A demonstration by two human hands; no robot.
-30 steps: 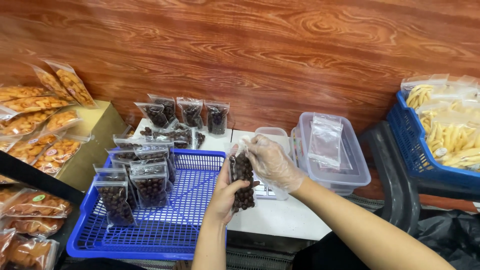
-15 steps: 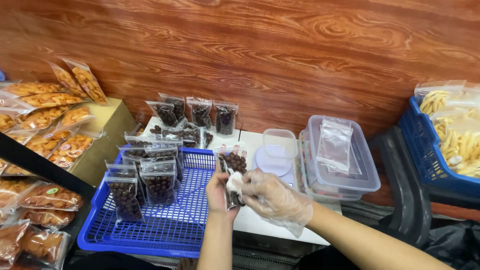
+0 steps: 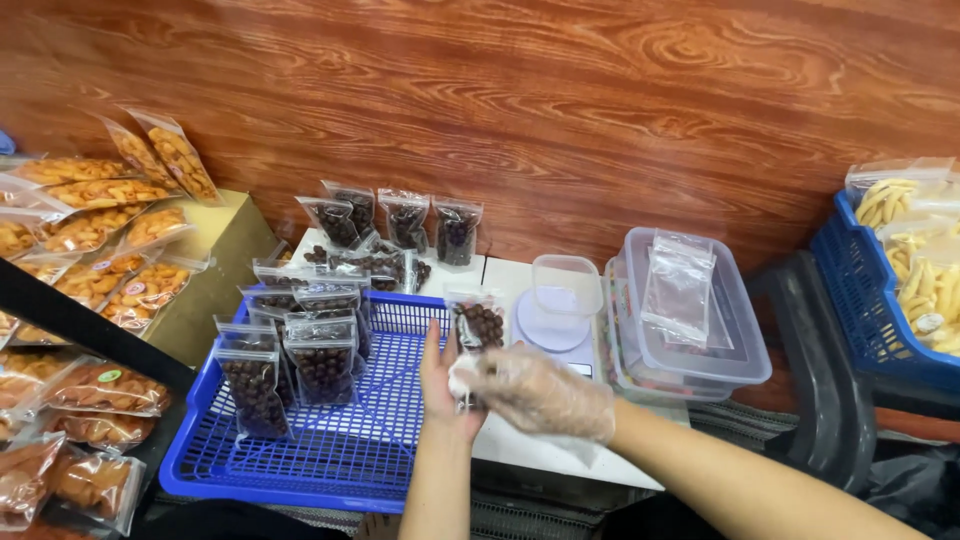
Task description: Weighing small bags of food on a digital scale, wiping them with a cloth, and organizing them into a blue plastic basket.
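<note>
Above the blue basket [image 3: 330,455] my bare left hand [image 3: 443,385] and gloved right hand [image 3: 535,390] pinch a clear pouch of dark round sweets [image 3: 478,322] upright. Matching pouches [image 3: 325,355] stand inside the basket; orange snack bags [image 3: 110,250] lie left. My fingers hide the pouch's bottom.

I see two forearms, both bare with no sleeves, watch or bands in view. My left hand [image 3: 445,385] wears nothing at all. My right hand [image 3: 535,390] is covered by a loose, crinkled, clear thin plastic glove that bags at the wrist and ends just past it.
</note>
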